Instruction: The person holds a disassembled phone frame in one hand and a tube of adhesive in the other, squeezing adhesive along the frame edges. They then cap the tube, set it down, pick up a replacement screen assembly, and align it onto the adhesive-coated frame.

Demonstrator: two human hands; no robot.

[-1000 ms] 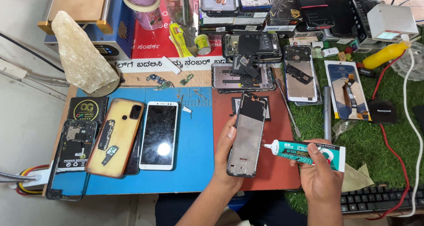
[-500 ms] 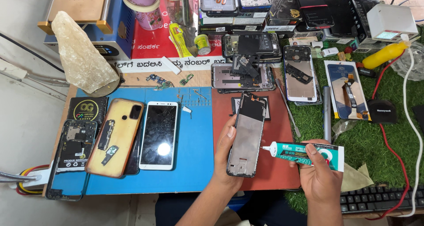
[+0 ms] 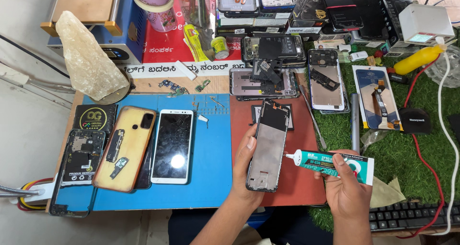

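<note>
My left hand (image 3: 244, 170) grips a bare phone frame (image 3: 268, 144) by its left edge, tilted up over the red mat (image 3: 297, 187). Held in my right hand (image 3: 347, 190) is a teal and white glue tube (image 3: 330, 164), lying sideways. Its thin nozzle points left and sits at the frame's right edge. A white phone with a cracked screen (image 3: 172, 146) and a tan phone back cover (image 3: 125, 147) lie on the blue mat (image 3: 211, 173) to the left.
Opened phones and parts crowd the back: a stripped phone (image 3: 261, 82), a white frame (image 3: 325, 79), a boxed screen (image 3: 377, 96). A pale rock (image 3: 88, 58) stands at the left. Tweezers (image 3: 312, 118), a grey tool (image 3: 355, 123) and a keyboard (image 3: 407, 215) lie to the right.
The glue tube has shifted slightly down and left, bringing its nozzle to the frame's right edge. My left hand keeps the frame almost still.
</note>
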